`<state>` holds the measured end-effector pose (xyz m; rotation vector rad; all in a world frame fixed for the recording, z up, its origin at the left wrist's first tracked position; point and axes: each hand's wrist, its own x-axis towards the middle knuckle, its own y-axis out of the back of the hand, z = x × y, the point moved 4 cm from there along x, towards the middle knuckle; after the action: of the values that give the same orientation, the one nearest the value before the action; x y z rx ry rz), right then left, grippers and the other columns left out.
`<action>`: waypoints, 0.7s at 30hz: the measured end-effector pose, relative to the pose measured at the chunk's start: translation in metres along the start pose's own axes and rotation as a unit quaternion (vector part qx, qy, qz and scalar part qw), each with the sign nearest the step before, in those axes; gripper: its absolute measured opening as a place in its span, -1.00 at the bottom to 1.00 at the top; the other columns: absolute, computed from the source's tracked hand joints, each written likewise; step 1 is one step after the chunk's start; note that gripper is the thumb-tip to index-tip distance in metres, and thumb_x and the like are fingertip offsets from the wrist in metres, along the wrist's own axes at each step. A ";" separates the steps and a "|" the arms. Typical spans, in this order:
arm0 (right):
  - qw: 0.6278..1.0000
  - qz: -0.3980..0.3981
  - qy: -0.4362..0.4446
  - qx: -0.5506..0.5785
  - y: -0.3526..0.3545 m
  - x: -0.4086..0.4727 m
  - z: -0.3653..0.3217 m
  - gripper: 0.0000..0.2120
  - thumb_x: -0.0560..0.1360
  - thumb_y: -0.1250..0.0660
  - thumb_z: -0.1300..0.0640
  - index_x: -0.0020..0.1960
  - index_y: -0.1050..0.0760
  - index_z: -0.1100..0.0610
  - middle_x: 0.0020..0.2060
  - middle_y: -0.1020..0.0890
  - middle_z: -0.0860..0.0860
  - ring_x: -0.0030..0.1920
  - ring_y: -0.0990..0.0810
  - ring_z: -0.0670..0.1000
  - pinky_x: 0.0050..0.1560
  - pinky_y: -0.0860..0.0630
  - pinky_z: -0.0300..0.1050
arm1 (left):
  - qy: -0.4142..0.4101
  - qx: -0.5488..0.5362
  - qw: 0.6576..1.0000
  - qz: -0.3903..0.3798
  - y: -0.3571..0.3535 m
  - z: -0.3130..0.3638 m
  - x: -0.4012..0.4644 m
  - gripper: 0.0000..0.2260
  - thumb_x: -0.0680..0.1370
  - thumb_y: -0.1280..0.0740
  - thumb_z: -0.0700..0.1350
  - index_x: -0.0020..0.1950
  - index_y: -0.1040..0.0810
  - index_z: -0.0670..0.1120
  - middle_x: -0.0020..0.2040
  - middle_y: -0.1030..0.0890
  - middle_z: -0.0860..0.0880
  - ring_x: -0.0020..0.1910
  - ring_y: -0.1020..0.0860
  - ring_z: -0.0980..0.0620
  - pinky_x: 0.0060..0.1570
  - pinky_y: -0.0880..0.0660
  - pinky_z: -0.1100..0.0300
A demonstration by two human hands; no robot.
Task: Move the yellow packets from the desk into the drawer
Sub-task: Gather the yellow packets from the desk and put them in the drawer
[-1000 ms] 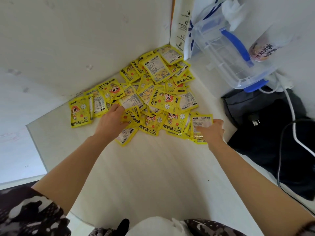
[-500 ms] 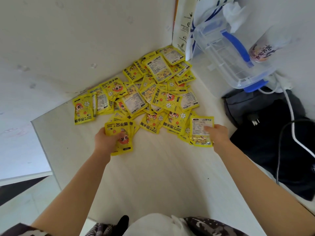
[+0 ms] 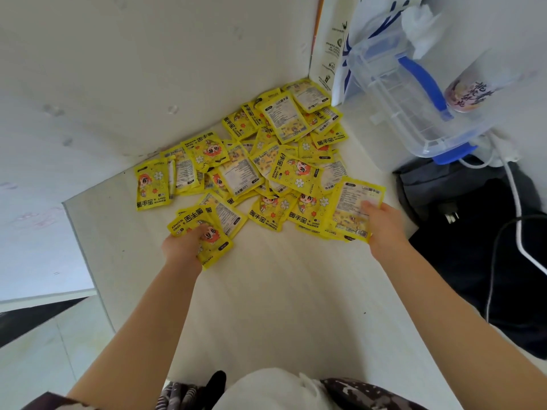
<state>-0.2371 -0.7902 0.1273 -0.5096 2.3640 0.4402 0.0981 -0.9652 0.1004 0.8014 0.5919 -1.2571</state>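
Note:
A heap of yellow hand-warmer packets lies spread over the far corner of the pale desk, against the white walls. At the heap's near left edge my left hand grips a small stack of yellow packets, lifted slightly toward me. At the near right edge my right hand pinches a few more yellow packets, label side up. No drawer shows in the frame.
A clear plastic box with blue handles stands at the back right beside a white bag. A black bag with a white cable and a plug lies along the right. The desk's left edge drops to the floor.
Both hands have closed on packets at the heap's near edge and drawn them a little toward me. The left stack was pulled out from under the heap.

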 end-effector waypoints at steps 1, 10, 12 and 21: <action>1.000 0.007 0.004 0.003 0.000 0.000 -0.002 -0.86 0.54 -0.26 0.21 -0.15 -0.52 0.06 -0.13 -0.66 0.03 -0.18 -0.64 0.03 -0.13 -0.60 0.00 | 0.005 -0.009 1.000 -0.003 -0.003 0.002 0.000 -0.74 0.36 -0.54 -0.26 0.00 -0.63 -0.11 -0.06 -0.67 -0.12 -0.12 -0.67 -0.13 -0.16 -0.62 -0.05; 0.999 -0.012 0.013 -0.038 -0.021 -0.002 0.002 -0.86 0.53 -0.25 0.21 -0.16 -0.53 0.05 -0.09 -0.67 0.07 -0.08 -0.66 0.16 -0.01 -0.59 0.11 | 0.101 -0.094 0.988 -0.073 -0.020 0.010 0.005 -0.55 0.37 -0.52 -0.28 0.25 -0.56 -0.16 0.10 -0.66 -0.20 -0.09 -0.68 -0.16 -0.35 -0.61 -0.10; 0.998 -0.025 -0.018 -0.055 -0.029 -0.001 0.009 -0.87 0.53 -0.26 0.21 -0.15 -0.52 0.05 -0.01 -0.67 0.10 -0.01 -0.66 0.20 0.06 -0.59 0.20 | 0.117 -0.103 0.984 -0.090 -0.025 0.010 0.006 -0.58 0.44 -0.48 -0.24 0.29 -0.54 -0.13 0.15 -0.65 -0.16 -0.06 -0.67 -0.13 -0.40 -0.60 -0.08; 0.996 -0.024 -0.029 -0.082 -0.043 0.002 0.015 -0.84 0.52 -0.22 0.25 -0.13 -0.53 0.04 0.01 -0.67 0.10 0.03 -0.66 0.15 0.08 -0.60 0.17 | 0.149 -0.061 0.979 -0.122 -0.037 0.006 0.014 -0.61 0.45 -0.47 -0.16 0.28 -0.57 -0.10 0.07 -0.69 -0.14 -0.04 -0.69 -0.09 -0.34 -0.63 -0.02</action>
<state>-0.2107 -0.8216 0.1076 -0.6195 2.2670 0.6229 0.0652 -0.9823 0.0853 0.8381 1.0250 -1.3177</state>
